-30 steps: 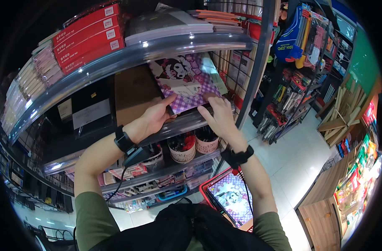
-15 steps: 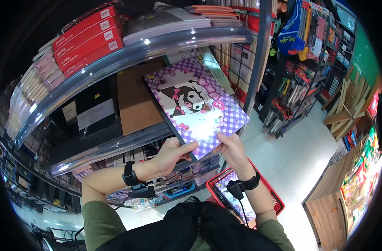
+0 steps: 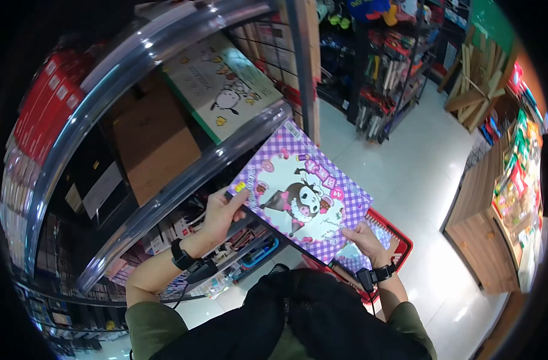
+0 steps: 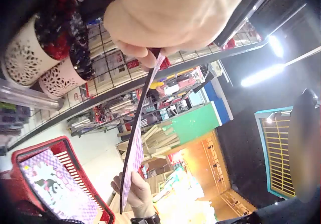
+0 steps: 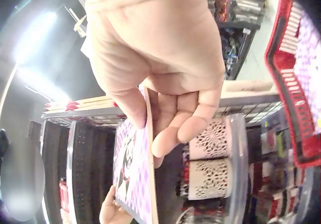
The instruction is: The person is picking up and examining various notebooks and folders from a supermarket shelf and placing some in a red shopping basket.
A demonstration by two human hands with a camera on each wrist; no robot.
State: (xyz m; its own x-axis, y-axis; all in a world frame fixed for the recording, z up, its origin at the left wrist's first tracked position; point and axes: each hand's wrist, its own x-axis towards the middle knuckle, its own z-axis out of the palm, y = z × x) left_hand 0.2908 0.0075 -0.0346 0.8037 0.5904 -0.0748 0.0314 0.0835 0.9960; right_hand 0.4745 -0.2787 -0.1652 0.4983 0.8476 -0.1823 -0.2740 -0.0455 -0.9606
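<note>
A flat, thin folder (image 3: 304, 204) with a purple checked cartoon cover and dark edge is held out over the floor, tilted, by both hands. My left hand (image 3: 218, 215) grips its left corner, thumb on the cover by a yellow sticker. On the near right edge, my right hand (image 3: 368, 241) pinches it, thumb on top and fingers curled beneath, as the right wrist view shows. Below the right hand, partly hidden, stands a red shopping basket (image 4: 68, 151) with a similar purple folder (image 4: 60, 184) inside.
A pale cartoon folder (image 3: 226, 90) with a green edge lies on the shelf, beside a brown board (image 3: 157, 144). The shelf's rounded front edge (image 3: 187, 174) runs close to my left hand. Lattice-patterned cups (image 5: 210, 179) stand lower down. A wooden cabinet (image 3: 481, 222) is at the right.
The purple folder has come off the shelf, moved right and down over the basket, and turned. The pale green-edged folder is now uncovered. My head view has swung right.
</note>
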